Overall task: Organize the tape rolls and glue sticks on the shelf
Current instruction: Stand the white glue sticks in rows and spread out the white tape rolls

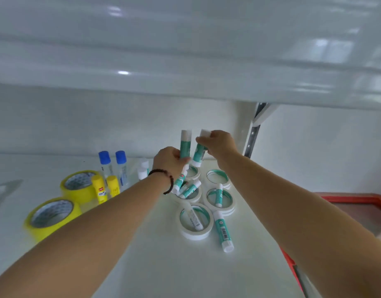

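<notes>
Glue sticks (185,145), smooth teal cylinders, gripped upright by each hand's fingers (181,160).

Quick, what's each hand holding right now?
Left hand: grips a green glue stick.
Right hand: grips another green glue stick.

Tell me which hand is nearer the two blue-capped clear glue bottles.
Left. The left hand is just right of the blue-capped clear glue bottles; the right hand is farther right, beyond it.

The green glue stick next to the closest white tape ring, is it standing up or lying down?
Lying down. The green glue stick lies flat on the shelf beside the white tape ring.
</notes>
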